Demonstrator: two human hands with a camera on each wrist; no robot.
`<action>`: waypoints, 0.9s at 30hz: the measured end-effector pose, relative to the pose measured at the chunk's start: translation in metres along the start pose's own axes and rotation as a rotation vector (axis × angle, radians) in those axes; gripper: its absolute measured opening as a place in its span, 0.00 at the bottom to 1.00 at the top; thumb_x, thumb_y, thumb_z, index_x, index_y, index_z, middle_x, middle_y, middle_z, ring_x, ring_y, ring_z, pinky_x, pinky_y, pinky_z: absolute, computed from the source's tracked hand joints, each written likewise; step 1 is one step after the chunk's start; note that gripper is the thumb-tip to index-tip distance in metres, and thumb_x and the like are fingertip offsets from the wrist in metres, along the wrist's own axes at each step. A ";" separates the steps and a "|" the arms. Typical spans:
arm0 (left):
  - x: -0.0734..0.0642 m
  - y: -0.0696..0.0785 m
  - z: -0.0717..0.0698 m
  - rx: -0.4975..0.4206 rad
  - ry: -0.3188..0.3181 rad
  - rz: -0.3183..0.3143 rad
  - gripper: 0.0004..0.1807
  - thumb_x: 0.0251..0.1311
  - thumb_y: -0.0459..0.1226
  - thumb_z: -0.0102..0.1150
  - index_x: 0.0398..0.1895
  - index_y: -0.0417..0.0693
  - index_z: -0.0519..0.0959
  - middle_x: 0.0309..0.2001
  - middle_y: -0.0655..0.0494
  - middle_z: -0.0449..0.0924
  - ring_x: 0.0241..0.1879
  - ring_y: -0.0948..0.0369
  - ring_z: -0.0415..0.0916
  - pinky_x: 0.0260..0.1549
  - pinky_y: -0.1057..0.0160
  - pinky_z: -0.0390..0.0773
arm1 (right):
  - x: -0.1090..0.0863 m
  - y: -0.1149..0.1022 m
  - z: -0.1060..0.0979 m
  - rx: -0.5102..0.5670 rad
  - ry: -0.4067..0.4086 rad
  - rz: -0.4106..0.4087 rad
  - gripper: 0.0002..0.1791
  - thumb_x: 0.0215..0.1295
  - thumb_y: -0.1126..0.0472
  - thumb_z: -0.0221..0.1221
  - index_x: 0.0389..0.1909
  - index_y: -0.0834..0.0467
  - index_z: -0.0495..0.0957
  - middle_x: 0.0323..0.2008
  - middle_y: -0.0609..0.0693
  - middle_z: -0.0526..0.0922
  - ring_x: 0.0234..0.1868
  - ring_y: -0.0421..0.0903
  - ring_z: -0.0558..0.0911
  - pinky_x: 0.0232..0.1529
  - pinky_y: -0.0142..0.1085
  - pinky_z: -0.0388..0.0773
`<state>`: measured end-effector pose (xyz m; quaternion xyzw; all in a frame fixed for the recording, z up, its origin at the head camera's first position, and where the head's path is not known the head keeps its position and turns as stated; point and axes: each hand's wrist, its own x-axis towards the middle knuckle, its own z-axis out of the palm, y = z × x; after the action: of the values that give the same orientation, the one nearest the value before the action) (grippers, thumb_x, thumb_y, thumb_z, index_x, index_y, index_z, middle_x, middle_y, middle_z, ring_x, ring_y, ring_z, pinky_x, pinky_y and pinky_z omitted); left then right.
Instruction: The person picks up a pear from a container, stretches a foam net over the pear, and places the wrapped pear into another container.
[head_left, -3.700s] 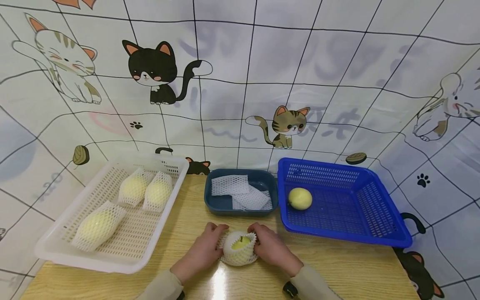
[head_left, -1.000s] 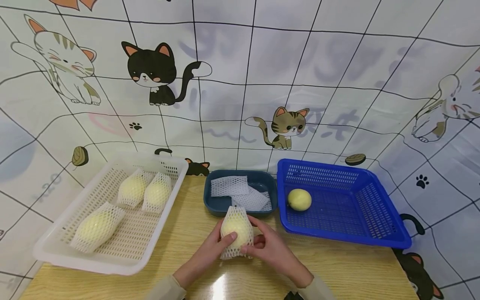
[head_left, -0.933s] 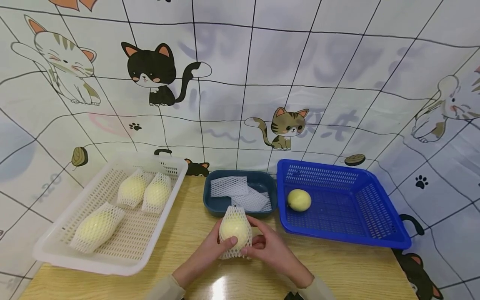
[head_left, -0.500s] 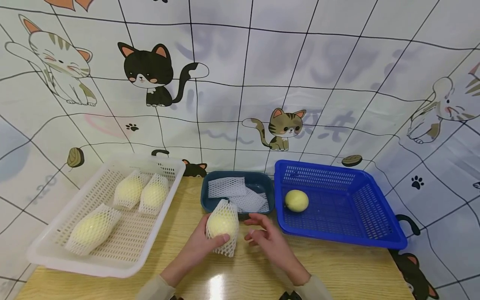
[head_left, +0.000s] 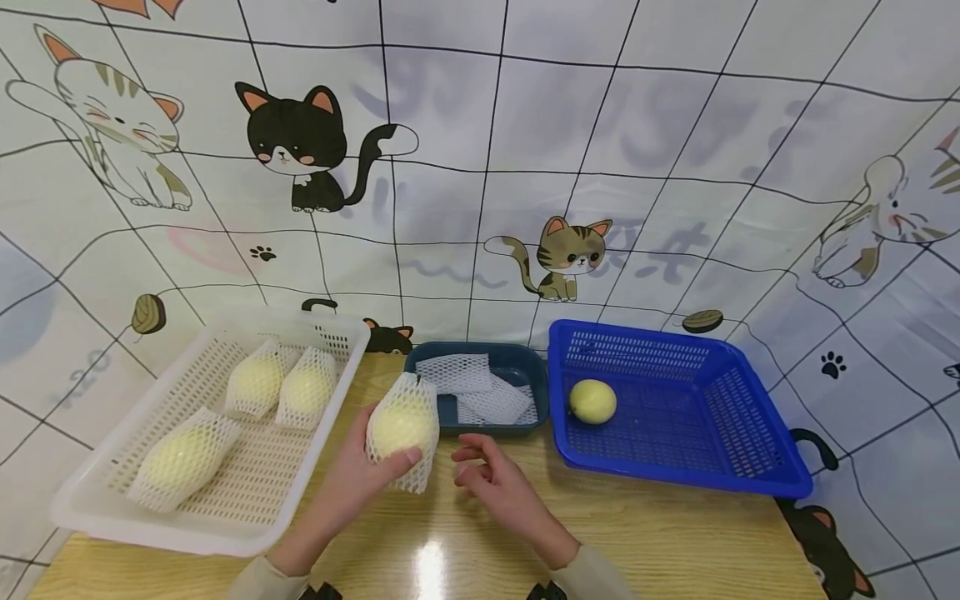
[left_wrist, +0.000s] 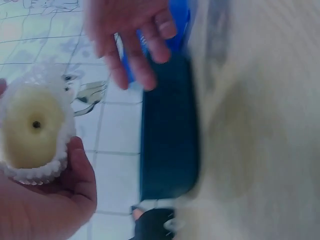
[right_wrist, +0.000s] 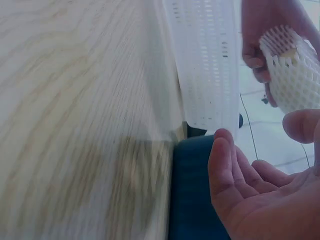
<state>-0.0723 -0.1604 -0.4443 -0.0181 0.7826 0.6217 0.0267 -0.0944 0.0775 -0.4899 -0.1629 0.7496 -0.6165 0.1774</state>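
My left hand (head_left: 356,458) grips a round pale-yellow fruit (head_left: 401,427) in a white foam net sleeve, the thumb across its front and the other fingers mostly hidden behind. It is raised in front of the dark teal tray, with a dark stem at the net's top. In the left wrist view the fruit's (left_wrist: 35,132) underside with a dark dimple shows through the open net end. My right hand (head_left: 498,487) is just right of it, apart from it, with loosely bent fingers and nothing in them. The right wrist view shows its fingers (right_wrist: 222,165) and thumb spread apart.
On the left stands a white basket (head_left: 303,475) with three net-wrapped yellow fruits (head_left: 180,458). The teal tray (head_left: 491,430) at the back middle holds several flat foam nets (head_left: 453,372). A bare yellow fruit (head_left: 592,402) lies in the blue basket (head_left: 678,477) on the right.
Both hands turned the wrapped fruit upright. My right hand then let go of it, and my left hand has carried it left and up. The right hand has drifted left.
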 end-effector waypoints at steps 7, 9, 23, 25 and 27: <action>-0.009 0.017 -0.034 0.256 0.045 -0.008 0.52 0.55 0.53 0.76 0.77 0.50 0.57 0.59 0.42 0.76 0.49 0.50 0.77 0.42 0.55 0.78 | 0.009 -0.015 0.018 -0.163 -0.034 -0.033 0.27 0.80 0.49 0.54 0.72 0.59 0.68 0.65 0.59 0.76 0.56 0.50 0.80 0.52 0.40 0.79; -0.011 0.021 -0.045 0.337 0.065 -0.014 0.53 0.55 0.56 0.75 0.78 0.49 0.56 0.60 0.40 0.76 0.50 0.49 0.78 0.42 0.54 0.77 | 0.013 -0.018 0.025 -0.253 -0.047 -0.070 0.26 0.80 0.49 0.53 0.72 0.57 0.69 0.66 0.57 0.76 0.60 0.51 0.79 0.55 0.41 0.79; -0.015 0.018 -0.128 0.650 0.112 -0.048 0.61 0.60 0.63 0.67 0.79 0.33 0.47 0.60 0.22 0.71 0.51 0.35 0.77 0.36 0.44 0.80 | 0.031 -0.032 0.072 -0.973 -0.256 -0.484 0.33 0.79 0.48 0.55 0.78 0.55 0.62 0.81 0.52 0.57 0.80 0.50 0.58 0.73 0.43 0.65; -0.016 0.012 -0.139 0.680 0.110 -0.064 0.61 0.60 0.64 0.66 0.78 0.32 0.47 0.60 0.21 0.71 0.50 0.34 0.78 0.34 0.44 0.79 | 0.032 -0.034 0.079 -1.030 -0.287 -0.508 0.34 0.79 0.47 0.54 0.79 0.54 0.60 0.81 0.50 0.55 0.80 0.49 0.55 0.73 0.44 0.65; -0.016 0.006 -0.148 0.708 0.111 -0.077 0.62 0.60 0.64 0.66 0.77 0.29 0.47 0.59 0.20 0.70 0.48 0.34 0.78 0.33 0.45 0.79 | 0.032 -0.035 0.086 -1.086 -0.308 -0.527 0.35 0.79 0.46 0.53 0.80 0.52 0.58 0.82 0.49 0.53 0.81 0.48 0.53 0.73 0.44 0.66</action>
<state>-0.0594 -0.3028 -0.4039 -0.0708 0.9485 0.3087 0.0120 -0.0820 -0.0184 -0.4726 -0.4965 0.8566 -0.1397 0.0174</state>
